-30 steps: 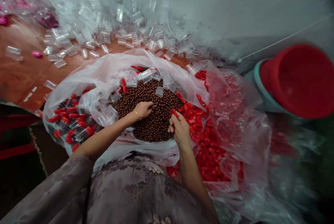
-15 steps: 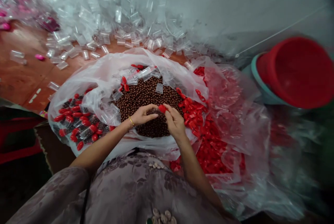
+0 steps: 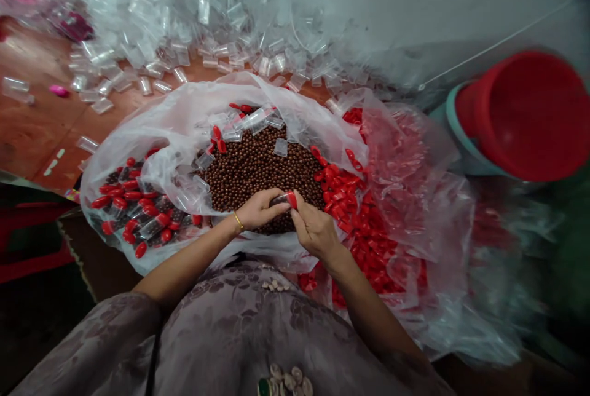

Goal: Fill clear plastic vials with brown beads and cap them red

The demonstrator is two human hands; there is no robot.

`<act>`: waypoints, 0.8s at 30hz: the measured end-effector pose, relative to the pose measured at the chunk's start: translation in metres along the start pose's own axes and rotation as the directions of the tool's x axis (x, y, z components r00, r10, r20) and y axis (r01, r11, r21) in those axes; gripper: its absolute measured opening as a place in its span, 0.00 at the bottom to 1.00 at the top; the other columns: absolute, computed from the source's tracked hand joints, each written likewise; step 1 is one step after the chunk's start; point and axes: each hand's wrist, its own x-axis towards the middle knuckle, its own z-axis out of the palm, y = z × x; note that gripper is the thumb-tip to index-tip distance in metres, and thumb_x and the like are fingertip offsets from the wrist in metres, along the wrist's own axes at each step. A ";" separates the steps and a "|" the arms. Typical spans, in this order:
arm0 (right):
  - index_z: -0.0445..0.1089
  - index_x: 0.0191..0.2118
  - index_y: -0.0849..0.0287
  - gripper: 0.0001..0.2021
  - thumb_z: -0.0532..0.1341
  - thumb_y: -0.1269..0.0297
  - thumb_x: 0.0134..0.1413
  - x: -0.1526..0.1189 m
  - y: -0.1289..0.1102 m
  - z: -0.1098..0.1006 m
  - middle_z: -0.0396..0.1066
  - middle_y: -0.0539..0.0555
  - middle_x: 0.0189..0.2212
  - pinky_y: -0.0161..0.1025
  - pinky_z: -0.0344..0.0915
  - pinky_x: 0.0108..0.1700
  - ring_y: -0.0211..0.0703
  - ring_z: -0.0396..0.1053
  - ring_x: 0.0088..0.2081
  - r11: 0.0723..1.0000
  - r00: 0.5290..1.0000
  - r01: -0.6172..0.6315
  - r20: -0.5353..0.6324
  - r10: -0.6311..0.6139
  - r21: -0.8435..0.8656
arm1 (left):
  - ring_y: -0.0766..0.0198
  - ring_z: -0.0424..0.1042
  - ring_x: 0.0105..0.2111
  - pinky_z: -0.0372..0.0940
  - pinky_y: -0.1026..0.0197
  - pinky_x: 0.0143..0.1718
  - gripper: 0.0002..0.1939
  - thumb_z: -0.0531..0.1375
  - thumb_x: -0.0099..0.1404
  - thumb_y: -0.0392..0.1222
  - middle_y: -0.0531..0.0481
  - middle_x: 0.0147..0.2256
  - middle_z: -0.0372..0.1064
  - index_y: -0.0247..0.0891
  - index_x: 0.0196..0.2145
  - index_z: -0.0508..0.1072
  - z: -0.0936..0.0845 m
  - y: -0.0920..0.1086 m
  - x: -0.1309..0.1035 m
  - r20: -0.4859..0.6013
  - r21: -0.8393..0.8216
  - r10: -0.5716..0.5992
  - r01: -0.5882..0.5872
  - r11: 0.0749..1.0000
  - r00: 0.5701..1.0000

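My left hand (image 3: pixel 259 208) grips a small clear tube (image 3: pixel 280 198) that looks dark with brown beads inside. At the tube's right end sits a red cap (image 3: pixel 292 200), pinched by the fingers of my right hand (image 3: pixel 316 227). Both hands are above a heap of brown beads (image 3: pixel 258 165) in a white plastic bag (image 3: pixel 173 104). Loose red caps (image 3: pixel 343 190) lie right of the beads. Filled tubes with red caps (image 3: pixel 138 208) are gathered at the left of the bag. A few clear tubes (image 3: pixel 280 147) rest on the beads.
Behind the bag, many clear tubes (image 3: pixel 142 45) are piled on the orange tabletop (image 3: pixel 41 128). A red bucket (image 3: pixel 534 116) stands at the right beside clear plastic bags (image 3: pixel 442 224). Part of a red stool (image 3: pixel 34 261) shows at the left edge.
The red cap now sits straight on the tube's end, and the tube shows more clearly between my hands. My right hand has shifted slightly lower and to the right. The view has moved a little.
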 end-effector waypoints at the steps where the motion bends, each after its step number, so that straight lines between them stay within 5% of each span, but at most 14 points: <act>1: 0.58 0.58 0.66 0.23 0.46 0.62 0.60 0.000 0.001 -0.003 0.73 0.62 0.39 0.42 0.69 0.41 0.46 0.71 0.39 1.000 1.000 -0.007 0.016 0.006 0.018 | 0.68 0.62 0.29 0.59 0.66 0.32 0.17 0.52 0.61 0.53 0.52 0.28 0.64 0.33 0.33 0.67 0.001 0.000 0.000 -0.001 0.013 -0.009 0.009 1.000 1.000; 5: 0.73 0.43 0.60 0.22 0.45 0.55 0.61 0.007 0.007 -0.012 0.73 0.55 0.27 0.38 0.67 0.33 0.41 0.70 0.29 0.965 0.994 -0.109 0.002 0.112 0.239 | 0.66 0.65 0.28 0.58 0.66 0.29 0.19 0.61 0.52 0.55 0.52 0.28 0.68 0.35 0.33 0.69 0.005 0.004 0.001 0.076 0.201 -0.021 0.005 0.980 0.997; 8: 0.74 0.32 0.58 0.26 0.43 0.49 0.61 0.021 0.008 -0.004 0.66 0.50 0.18 0.34 0.63 0.26 0.35 0.64 0.21 0.797 0.922 -0.288 -0.071 0.381 0.531 | 0.65 0.66 0.25 0.56 0.65 0.26 0.12 0.60 0.52 0.49 0.52 0.25 0.68 0.37 0.29 0.70 0.011 0.011 0.005 0.170 0.412 -0.040 -0.034 0.911 0.985; 11: 0.72 0.42 0.58 0.31 0.38 0.44 0.59 0.036 0.006 0.015 0.67 0.50 0.24 0.33 0.64 0.27 0.33 0.63 0.22 0.541 0.839 -0.377 0.029 0.544 0.752 | 0.62 0.69 0.26 0.57 0.64 0.27 0.09 0.59 0.51 0.45 0.50 0.26 0.71 0.38 0.29 0.71 0.019 0.014 0.007 0.161 0.555 -0.064 -0.037 0.831 0.985; 13: 0.67 0.50 0.55 0.30 0.38 0.43 0.59 0.040 0.005 0.027 0.68 0.50 0.32 0.34 0.66 0.35 0.34 0.66 0.29 0.476 0.829 -0.410 0.101 0.549 0.778 | 0.59 0.70 0.29 0.58 0.62 0.29 0.10 0.58 0.52 0.46 0.47 0.28 0.72 0.38 0.31 0.72 0.023 0.013 0.006 0.141 0.624 -0.079 -0.027 0.781 0.987; 17: 0.62 0.55 0.53 0.27 0.42 0.45 0.59 0.036 -0.003 0.041 0.68 0.51 0.37 0.38 0.64 0.47 0.36 0.66 0.38 0.555 0.858 -0.413 0.104 0.504 0.722 | 0.58 0.71 0.30 0.60 0.60 0.32 0.11 0.57 0.52 0.46 0.44 0.28 0.72 0.38 0.31 0.72 0.025 0.009 0.004 0.153 0.690 -0.068 -0.057 0.722 0.986; 22: 0.66 0.50 0.57 0.32 0.30 0.51 0.62 0.034 -0.013 0.041 0.69 0.55 0.38 0.39 0.65 0.43 0.39 0.66 0.39 0.566 0.861 -0.371 0.044 0.507 0.736 | 0.60 0.69 0.28 0.60 0.61 0.31 0.07 0.56 0.52 0.44 0.47 0.25 0.70 0.40 0.27 0.70 0.016 -0.002 -0.016 0.102 0.669 -0.039 -0.040 0.742 0.994; 24: 0.68 0.47 0.58 0.28 0.34 0.53 0.62 0.036 -0.003 0.031 0.69 0.56 0.38 0.40 0.65 0.42 0.41 0.66 0.38 0.713 0.868 -0.372 -0.049 0.494 0.594 | 0.60 0.68 0.28 0.60 0.61 0.31 0.06 0.56 0.51 0.44 0.48 0.24 0.69 0.40 0.26 0.69 0.000 -0.015 -0.044 0.023 0.669 -0.043 0.017 0.743 0.999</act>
